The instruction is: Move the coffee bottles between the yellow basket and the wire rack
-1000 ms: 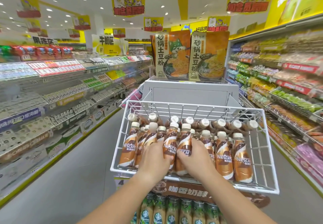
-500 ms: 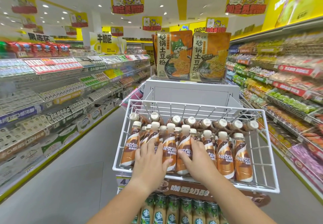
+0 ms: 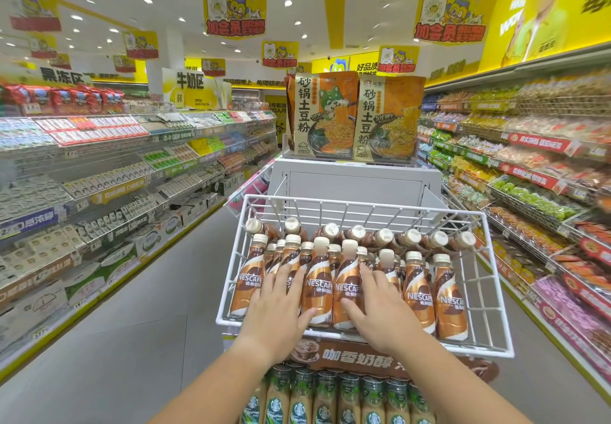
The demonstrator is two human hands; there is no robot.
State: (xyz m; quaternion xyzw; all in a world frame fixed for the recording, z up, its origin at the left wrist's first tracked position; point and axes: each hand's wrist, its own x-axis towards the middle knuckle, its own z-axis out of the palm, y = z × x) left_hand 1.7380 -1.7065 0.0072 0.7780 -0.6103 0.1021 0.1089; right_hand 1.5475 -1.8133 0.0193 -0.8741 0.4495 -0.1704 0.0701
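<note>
A white wire rack (image 3: 363, 207) in front of me holds several brown Nescafe coffee bottles (image 3: 418, 294). A front row stands leaning back, and another row lies behind it with caps toward me. My left hand (image 3: 277, 311) lies flat with spread fingers on the bottles left of centre. My right hand (image 3: 373, 311) rests with straight fingers on the bottles right of centre. Two bottles (image 3: 319, 288) show between the hands. Neither hand grips a bottle. No yellow basket is in view.
Green-labelled Starbucks bottles (image 3: 330, 400) stand on the tier below the rack. Noodle packs (image 3: 324, 116) sit on a grey stand behind it. Stocked shelves line the left (image 3: 99, 175) and right (image 3: 529, 175). Grey aisle floor (image 3: 132, 324) lies to the left.
Both hands stay on the front bottles. Their fingers have straightened and spread from a more curled hold. The bottles have barely moved.
</note>
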